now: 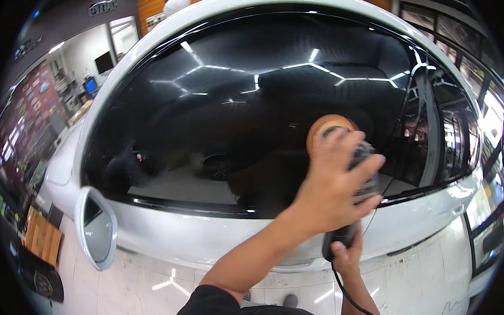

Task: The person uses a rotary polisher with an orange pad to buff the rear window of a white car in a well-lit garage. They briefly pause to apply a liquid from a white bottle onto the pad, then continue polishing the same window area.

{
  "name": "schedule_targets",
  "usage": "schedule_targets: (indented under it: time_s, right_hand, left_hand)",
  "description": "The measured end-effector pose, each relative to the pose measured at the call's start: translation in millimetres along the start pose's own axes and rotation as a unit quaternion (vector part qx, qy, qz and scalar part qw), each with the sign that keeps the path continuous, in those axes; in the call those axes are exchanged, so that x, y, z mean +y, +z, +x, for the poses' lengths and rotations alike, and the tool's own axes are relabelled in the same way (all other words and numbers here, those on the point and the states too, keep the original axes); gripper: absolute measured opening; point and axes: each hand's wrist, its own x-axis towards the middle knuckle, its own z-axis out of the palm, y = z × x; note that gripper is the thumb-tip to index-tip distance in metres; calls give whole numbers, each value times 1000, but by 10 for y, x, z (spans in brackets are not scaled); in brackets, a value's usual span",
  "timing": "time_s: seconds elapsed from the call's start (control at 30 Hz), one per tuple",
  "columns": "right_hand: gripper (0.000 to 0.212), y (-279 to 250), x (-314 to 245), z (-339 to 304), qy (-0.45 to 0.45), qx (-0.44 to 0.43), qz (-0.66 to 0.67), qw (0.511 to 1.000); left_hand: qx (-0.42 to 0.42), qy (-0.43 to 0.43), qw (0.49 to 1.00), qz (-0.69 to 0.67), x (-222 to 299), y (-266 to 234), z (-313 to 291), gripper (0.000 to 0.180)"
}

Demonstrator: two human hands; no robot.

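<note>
Black glass (pixel 250 118) of the white car (pixel 193 226) lies under the polisher (pixel 365 153), right of middle; left grip (pixel 336 182) clasps its body, right grip (pixel 350 257) its handle (pixel 334 244); better keep the orange pad (pixel 328 122) flat.

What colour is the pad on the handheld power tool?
Orange; the pad shows best in the head view, partly covered by fingers.
</note>
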Motion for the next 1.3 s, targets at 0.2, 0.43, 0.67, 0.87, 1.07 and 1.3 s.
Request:
schedule_targets:
  time_s: [0.2, 0.43, 0.67, 0.87, 1.07, 1.3]
  right_hand:
    - [94, 829, -318, 236, -115, -233, -239, 936]
    - [87, 1210, -457, 353, -128, -375, -357, 846]
    - [89, 40, -504, 503, -107, -281, -294, 907]
    - [97, -1296, -416, 847, -109, -180, -226, 951]
    - [97, -1876, -391, 1124, -110, -187, -224, 950]
    - [95, -2131, -239, 1012, -156, -265, -307, 901]
  left_hand:
    - [112, -29, 977, 178, -420, -1269, -973, 71]
    - [278, -133, 936, 170, -500, -1534, -1790, 66]
    - [187, -95, 960, 185, -138, -541, -1141, 73]
    - [123, -10, 986, 111, 101, 683, -132, 71]
    - [109, -25, 990, 89, 231, 1194, 115, 74]
    - [147, -88, 980, 103, 392, 1471, -689, 78]
